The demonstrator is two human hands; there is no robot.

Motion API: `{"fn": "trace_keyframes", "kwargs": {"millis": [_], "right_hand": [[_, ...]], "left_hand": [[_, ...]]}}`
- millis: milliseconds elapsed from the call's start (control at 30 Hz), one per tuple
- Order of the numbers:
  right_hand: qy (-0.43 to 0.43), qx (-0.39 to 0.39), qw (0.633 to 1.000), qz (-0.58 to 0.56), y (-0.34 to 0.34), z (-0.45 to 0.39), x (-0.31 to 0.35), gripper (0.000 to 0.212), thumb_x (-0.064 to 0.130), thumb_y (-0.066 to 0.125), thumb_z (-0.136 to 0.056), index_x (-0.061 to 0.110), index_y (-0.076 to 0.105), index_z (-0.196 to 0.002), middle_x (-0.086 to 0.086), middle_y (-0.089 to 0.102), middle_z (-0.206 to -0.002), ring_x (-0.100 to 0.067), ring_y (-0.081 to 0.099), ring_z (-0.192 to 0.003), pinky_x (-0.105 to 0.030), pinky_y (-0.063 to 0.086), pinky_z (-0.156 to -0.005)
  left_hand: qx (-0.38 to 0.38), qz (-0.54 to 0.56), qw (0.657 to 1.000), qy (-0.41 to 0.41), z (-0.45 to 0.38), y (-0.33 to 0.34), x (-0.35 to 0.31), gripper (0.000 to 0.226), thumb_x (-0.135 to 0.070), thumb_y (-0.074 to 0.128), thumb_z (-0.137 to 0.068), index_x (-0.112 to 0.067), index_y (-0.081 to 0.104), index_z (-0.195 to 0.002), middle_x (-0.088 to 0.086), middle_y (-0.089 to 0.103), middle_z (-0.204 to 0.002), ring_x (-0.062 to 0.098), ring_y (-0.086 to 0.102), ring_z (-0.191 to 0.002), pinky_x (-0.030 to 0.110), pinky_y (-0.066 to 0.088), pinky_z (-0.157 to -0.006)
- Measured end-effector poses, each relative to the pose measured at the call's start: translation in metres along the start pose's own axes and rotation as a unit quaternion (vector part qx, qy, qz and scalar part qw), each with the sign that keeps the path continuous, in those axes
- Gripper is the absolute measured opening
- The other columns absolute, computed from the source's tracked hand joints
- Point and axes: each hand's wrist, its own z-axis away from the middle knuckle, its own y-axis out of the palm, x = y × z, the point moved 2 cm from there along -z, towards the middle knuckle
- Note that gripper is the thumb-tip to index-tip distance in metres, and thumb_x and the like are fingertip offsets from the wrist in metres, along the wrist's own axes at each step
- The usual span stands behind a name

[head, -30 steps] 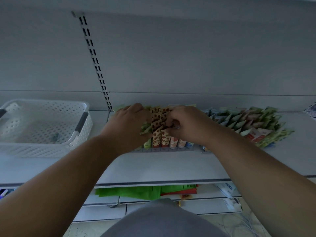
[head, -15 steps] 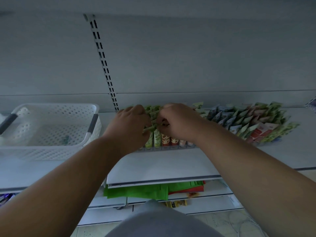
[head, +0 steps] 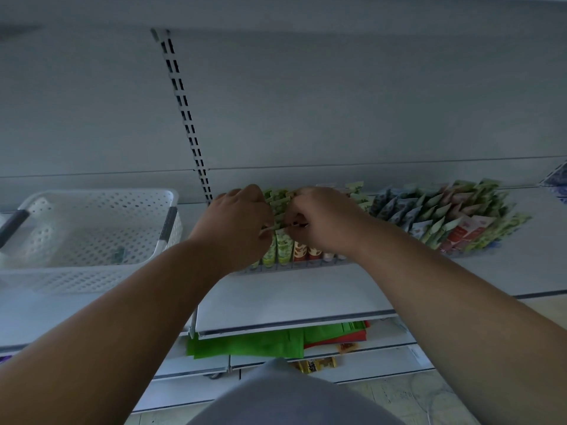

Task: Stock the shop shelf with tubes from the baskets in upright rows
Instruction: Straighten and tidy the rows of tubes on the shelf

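Observation:
Upright tubes stand in rows on the white shelf [head: 306, 296] behind a low front rail. The green tubes [head: 283, 250] are at the left, with brown-patterned tubes [head: 300, 251] beside them. My left hand [head: 236, 222] curls over the left end of the rows and pinches the flat tops of the green tubes. My right hand [head: 322, 219] is pressed in close beside it, fingers curled on the tube tops. Both hands hide most of these rows. A second block of mixed tubes [head: 445, 216] stands to the right.
A white perforated basket [head: 92, 228] with grey handles sits on the shelf at the left, with one small item inside. A slotted upright [head: 184, 108] runs up the back wall. Green and red packets [head: 276, 342] lie on the lower shelf.
Both hands have shifted slightly left along the rows, from the brown-patterned tubes to the green ones. The camera has moved a little, so the basket sits further right.

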Motion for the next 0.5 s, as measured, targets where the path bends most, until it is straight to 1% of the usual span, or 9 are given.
{"fn": "trace_keyframes", "kwargs": {"millis": [133,233,300,400,500], "right_hand": [[0.028,-0.038,0.998,-0.028,-0.021,0.009,-0.019,0.01,0.018,0.069,-0.082,0.012,0.072,-0.089,0.0,0.058,-0.083,-0.016,0.056,-0.074,-0.027,0.038,-0.059],[0.041,-0.048,0.998,-0.029,-0.032,0.019,-0.038,0.007,0.02,0.07,-0.082,0.016,0.072,-0.087,0.002,0.06,-0.08,-0.013,0.056,-0.071,-0.029,0.042,-0.061],[0.047,-0.03,0.998,-0.025,-0.031,0.024,-0.046,0.006,0.02,0.07,-0.081,0.017,0.073,-0.086,0.003,0.061,-0.079,-0.012,0.057,-0.07,-0.03,0.044,-0.062],[0.045,0.001,0.999,-0.011,-0.027,0.024,-0.051,0.004,0.02,0.067,-0.079,0.017,0.07,-0.079,0.002,0.059,-0.074,-0.008,0.055,-0.064,-0.029,0.042,-0.057],[0.032,0.031,0.999,-0.002,-0.024,0.02,-0.05,0.007,0.018,0.064,-0.078,0.019,0.065,-0.071,0.003,0.059,-0.071,-0.003,0.054,-0.059,-0.027,0.043,-0.057]], "left_hand": [[-0.039,0.019,0.999,0.014,-0.001,-0.005,-0.01,0.023,-0.031,0.059,-0.075,-0.022,0.07,-0.094,-0.001,0.055,-0.098,0.023,0.058,-0.089,0.037,0.047,-0.085],[-0.046,0.02,0.998,0.031,-0.007,-0.005,-0.025,0.022,-0.029,0.061,-0.074,-0.021,0.069,-0.093,0.0,0.055,-0.098,0.024,0.058,-0.089,0.036,0.044,-0.085],[-0.035,0.012,0.999,0.032,-0.012,0.0,-0.034,0.02,-0.031,0.066,-0.077,-0.022,0.07,-0.094,-0.001,0.054,-0.1,0.024,0.057,-0.093,0.034,0.041,-0.086],[-0.016,-0.006,0.999,0.028,-0.021,0.01,-0.042,0.021,-0.038,0.067,-0.079,-0.026,0.07,-0.096,-0.003,0.053,-0.103,0.022,0.055,-0.098,0.033,0.04,-0.089],[-0.006,-0.013,1.0,0.019,-0.026,0.014,-0.045,0.017,-0.035,0.067,-0.078,-0.028,0.071,-0.093,-0.003,0.053,-0.101,0.023,0.056,-0.097,0.036,0.042,-0.09]]}}
